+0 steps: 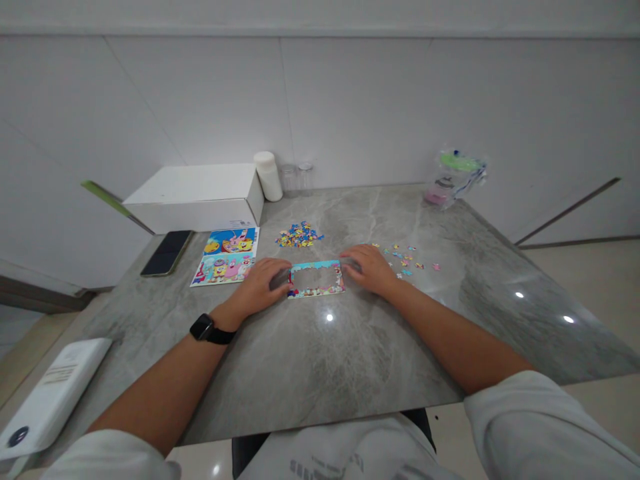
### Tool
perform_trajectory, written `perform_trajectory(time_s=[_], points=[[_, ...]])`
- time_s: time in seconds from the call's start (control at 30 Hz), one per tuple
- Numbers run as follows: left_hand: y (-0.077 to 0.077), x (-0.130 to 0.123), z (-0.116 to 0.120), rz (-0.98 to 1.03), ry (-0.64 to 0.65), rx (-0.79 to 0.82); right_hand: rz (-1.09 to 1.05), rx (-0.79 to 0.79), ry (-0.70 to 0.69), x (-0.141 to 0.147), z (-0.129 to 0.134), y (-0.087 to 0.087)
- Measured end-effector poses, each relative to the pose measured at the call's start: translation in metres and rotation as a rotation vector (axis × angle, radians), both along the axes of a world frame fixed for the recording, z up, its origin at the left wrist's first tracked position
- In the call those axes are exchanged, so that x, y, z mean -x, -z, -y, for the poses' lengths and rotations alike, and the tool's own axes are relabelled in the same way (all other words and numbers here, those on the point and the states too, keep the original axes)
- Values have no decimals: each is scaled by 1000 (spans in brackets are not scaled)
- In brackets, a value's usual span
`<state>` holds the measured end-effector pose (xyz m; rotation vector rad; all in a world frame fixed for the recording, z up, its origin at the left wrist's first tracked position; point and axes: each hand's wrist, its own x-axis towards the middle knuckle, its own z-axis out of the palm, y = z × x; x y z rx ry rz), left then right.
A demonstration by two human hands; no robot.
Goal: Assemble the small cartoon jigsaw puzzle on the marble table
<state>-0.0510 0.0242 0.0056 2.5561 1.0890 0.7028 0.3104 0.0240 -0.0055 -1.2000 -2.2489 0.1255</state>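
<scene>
A rectangular jigsaw puzzle border point(316, 291) lies flat on the table, its edge pieces joined around a bare middle. My left hand point(261, 285) is at its left edge, thumb and forefinger spread apart and seeming to touch the pieces. At the right edge rests my right hand point(371, 268), fingers apart, the fingertips by the upper corner. Just beyond the border sits a heap of loose puzzle pieces point(299, 235). More scattered pieces point(405, 263) lie to the right of my right hand. Behind my left hand is a colourful cartoon picture sheet point(224, 269).
On the grey marbled table point(320, 373), a phone point(167, 253) lies left of the sheet. A white box point(195, 193), a white bottle point(269, 177) and two clear glasses point(305, 180) stand along the back. A plastic bag point(456, 179) sits back right; a white device point(55, 393) is front left.
</scene>
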Motion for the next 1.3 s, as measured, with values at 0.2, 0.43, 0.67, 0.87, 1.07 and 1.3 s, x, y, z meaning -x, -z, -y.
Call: perform_trajectory(time_s=[0.2, 0.43, 0.67, 0.87, 1.07, 1.3], points=[[0, 4, 0, 31, -72, -59, -60, -41, 375, -51, -24, -4], [4, 14, -5, 92, -150, -43, 143, 3, 570, -74, -27, -11], [2, 13, -6, 114, -172, -8, 374, 108, 538, -43, -16, -15], [1, 13, -5, 131, -175, -10, 363, 128, 518, -43, -20, -9], [2, 15, -7, 161, -156, 7, 236, 131, 485, -53, -27, 1], [0, 14, -4, 180, -138, 20, 124, 106, 401, -56, -30, 4]])
